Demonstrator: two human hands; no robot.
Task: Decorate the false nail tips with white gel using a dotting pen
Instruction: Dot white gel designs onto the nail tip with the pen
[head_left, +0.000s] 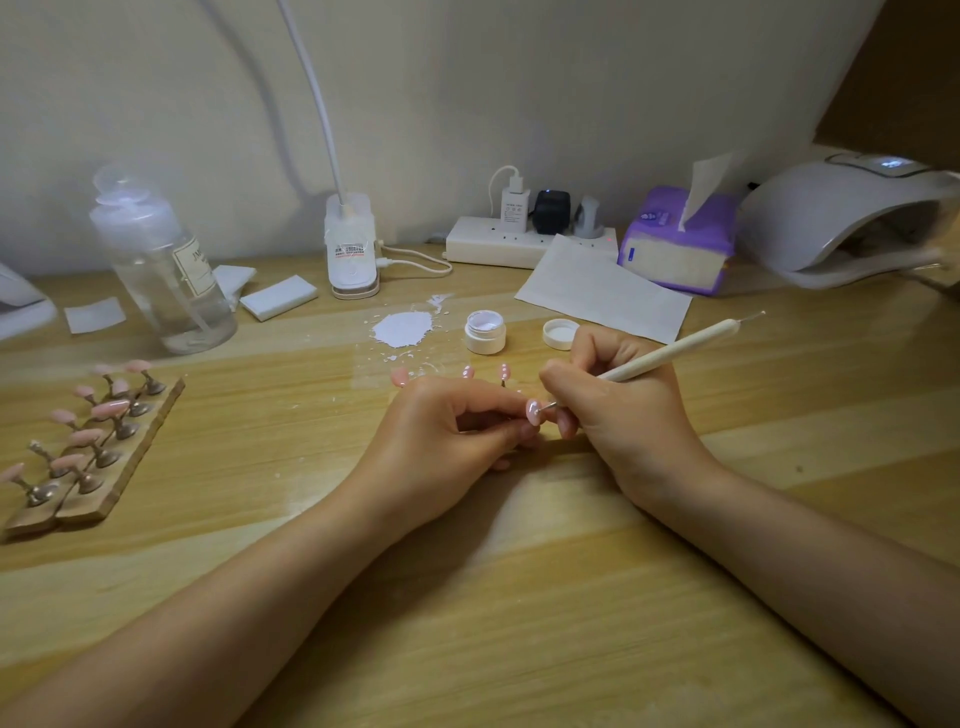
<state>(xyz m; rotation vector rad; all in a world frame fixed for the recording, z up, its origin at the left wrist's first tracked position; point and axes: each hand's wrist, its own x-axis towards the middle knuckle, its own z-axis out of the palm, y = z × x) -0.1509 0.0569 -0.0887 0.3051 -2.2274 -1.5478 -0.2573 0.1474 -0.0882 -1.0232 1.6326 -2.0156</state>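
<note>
Your two hands meet over the wooden table, dotting a pink nail tip.

The clear bottle's label is too blurred to read. Your left hand pinches the nail tip; your right hand grips the dotting pen, its point touching the tip. The open gel jar sits just behind.

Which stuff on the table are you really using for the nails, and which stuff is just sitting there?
In use:
- dotting pen, held in the right hand
- pink nail tip, pinched in the left hand
- open gel pot and its lid
- rack of pink tips

Just sitting there:
- clear bottle
- tissue pack
- power strip
- nail lamp
</note>
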